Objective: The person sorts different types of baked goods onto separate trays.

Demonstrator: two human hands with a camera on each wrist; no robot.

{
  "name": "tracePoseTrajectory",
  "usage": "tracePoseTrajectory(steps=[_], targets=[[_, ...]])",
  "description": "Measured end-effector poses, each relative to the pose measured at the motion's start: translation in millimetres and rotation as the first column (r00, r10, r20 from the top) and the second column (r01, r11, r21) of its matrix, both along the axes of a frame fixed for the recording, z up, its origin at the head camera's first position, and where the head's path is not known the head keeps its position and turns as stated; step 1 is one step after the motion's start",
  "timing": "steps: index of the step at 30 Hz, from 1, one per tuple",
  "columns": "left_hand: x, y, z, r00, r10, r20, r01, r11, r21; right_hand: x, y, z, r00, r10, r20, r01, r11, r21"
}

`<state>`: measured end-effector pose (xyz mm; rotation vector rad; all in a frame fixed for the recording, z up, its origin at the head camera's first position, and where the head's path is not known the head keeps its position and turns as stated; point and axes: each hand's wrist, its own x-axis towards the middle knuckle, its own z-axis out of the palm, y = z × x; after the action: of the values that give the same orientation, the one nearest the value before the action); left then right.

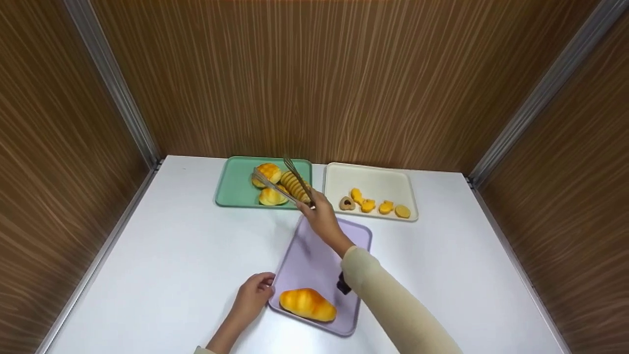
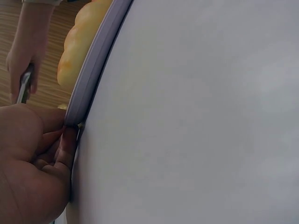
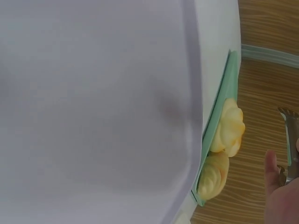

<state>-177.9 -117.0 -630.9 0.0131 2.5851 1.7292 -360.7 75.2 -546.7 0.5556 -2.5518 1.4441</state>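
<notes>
My right hand [image 1: 322, 219] grips a pair of metal tongs [image 1: 298, 178], whose arms are spread above the green tray [image 1: 233, 184]. Under and between the tong tips are a round bun [image 1: 269, 173], a second bun [image 1: 272, 196] and a striped bread roll [image 1: 294, 187]. My left hand [image 1: 253, 297] pinches the left rim of the purple tray [image 1: 314, 260]; the left wrist view shows its fingers [image 2: 68, 144] right at that rim. A golden croissant-like bread [image 1: 308, 305] lies at the near end of the purple tray.
A cream tray [image 1: 378, 177] stands to the right of the green one, bearing several small yellow cookies [image 1: 367, 205] and a heart-shaped cookie [image 1: 347, 203]. Wood-patterned panels [image 1: 314, 83] enclose the white table [image 1: 172, 255] at the back and both sides.
</notes>
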Motion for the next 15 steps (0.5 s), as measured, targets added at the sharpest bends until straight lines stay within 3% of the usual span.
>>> tracePoseTrajectory(steps=[6, 11, 15], targets=[[0.4, 0.7, -0.1, 1.0, 0.001, -0.002, -0.001, 1.0, -0.012, 31.5, 37.7, -2.7, 0.996, 0.015, -0.083, -0.018, 0.999, -0.037], [-0.2, 1.2, 0.4, 1.0, 0.009, 0.018, -0.009, 0.999, -0.033, 59.8, 67.2, -5.3, 0.995, 0.023, -0.093, -0.028, 0.998, -0.061], [-0.3, 1.7, 1.2, 1.0, 0.002, 0.025, -0.001, 0.999, -0.041, 93.5, 82.6, 15.7, 0.996, 0.026, -0.087, -0.032, 0.997, -0.069]])
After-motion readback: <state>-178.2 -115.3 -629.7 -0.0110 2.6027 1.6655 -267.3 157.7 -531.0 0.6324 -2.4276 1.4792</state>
